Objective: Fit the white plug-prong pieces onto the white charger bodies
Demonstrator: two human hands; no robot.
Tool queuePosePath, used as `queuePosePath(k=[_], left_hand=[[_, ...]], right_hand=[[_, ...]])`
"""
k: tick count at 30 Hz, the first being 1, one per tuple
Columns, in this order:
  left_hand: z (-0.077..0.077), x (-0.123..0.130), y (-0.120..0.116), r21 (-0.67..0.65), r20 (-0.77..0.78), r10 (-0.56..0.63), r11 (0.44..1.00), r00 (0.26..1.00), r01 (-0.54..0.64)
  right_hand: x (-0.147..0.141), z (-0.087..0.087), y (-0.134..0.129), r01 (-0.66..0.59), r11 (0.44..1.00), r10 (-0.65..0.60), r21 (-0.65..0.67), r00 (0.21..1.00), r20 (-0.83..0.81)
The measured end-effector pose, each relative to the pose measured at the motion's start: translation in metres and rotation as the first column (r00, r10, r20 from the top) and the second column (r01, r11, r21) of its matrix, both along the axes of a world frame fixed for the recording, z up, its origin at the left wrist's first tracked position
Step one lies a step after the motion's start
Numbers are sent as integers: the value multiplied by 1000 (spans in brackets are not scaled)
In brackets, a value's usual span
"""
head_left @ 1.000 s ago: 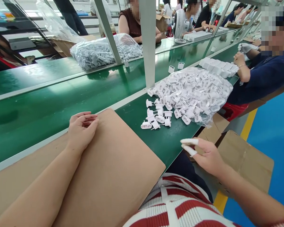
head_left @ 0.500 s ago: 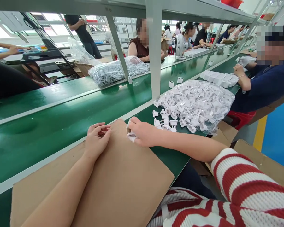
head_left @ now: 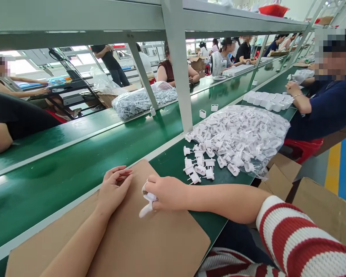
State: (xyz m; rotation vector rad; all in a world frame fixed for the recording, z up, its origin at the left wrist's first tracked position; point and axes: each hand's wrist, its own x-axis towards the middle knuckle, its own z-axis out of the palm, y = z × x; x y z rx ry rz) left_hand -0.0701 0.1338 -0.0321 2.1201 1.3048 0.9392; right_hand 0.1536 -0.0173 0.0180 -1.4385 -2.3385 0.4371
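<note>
My right hand [head_left: 168, 193] is closed on a few small white plastic parts [head_left: 146, 209] above the brown cardboard sheet [head_left: 161, 242]. Part of them sticks out below its fingers. My left hand [head_left: 113, 189] rests at the sheet's far left edge with its fingers loosely curled and slightly apart, and nothing shows in it. Loose white plastic pieces [head_left: 200, 170] lie on the green table just beyond my right hand. Behind them spreads a clear bag [head_left: 242, 134] heaped with more of the same pieces.
Beyond the cardboard runs a green conveyor belt [head_left: 75, 165] carrying two white housings. A metal post [head_left: 180, 73] rises at its near edge. A co-worker's hands [head_left: 298, 94] are at the right, near rows of white parts [head_left: 268, 100]. Open cartons [head_left: 320, 204] stand lower right.
My view has tilted up a little. My right hand has come nearer and slightly left over the cardboard, and more of the white parts shows. My left hand looks nearly unchanged.
</note>
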Motion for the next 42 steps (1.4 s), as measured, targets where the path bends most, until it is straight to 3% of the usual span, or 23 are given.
queuePosePath(k=[7,13,19,27,36,42], left_hand=[[4,-1,0,6,-45,32,999,998,-32],[-2,-7,4,3,-54,14,1000,998,-14],[-5,-7,6,23,-73,-7,1000,997,9],[-7,-6,6,35,-83,-39,999,996,42],[-6,-4,5,63,-97,-53,996,994,59],[-3,1,1,56,-86,-29,998,996,34]], right_hand=[[2,-4,2,-135,991,135,-9,990,-39],[2,0,-1,-245,970,245,6,970,-4],[-4,-13,3,-259,966,258,24,965,47],[-7,-22,3,-291,913,287,288,956,57],[-10,-27,0,-225,911,231,345,973,27],[-11,-20,-4,-278,911,239,304,958,159]])
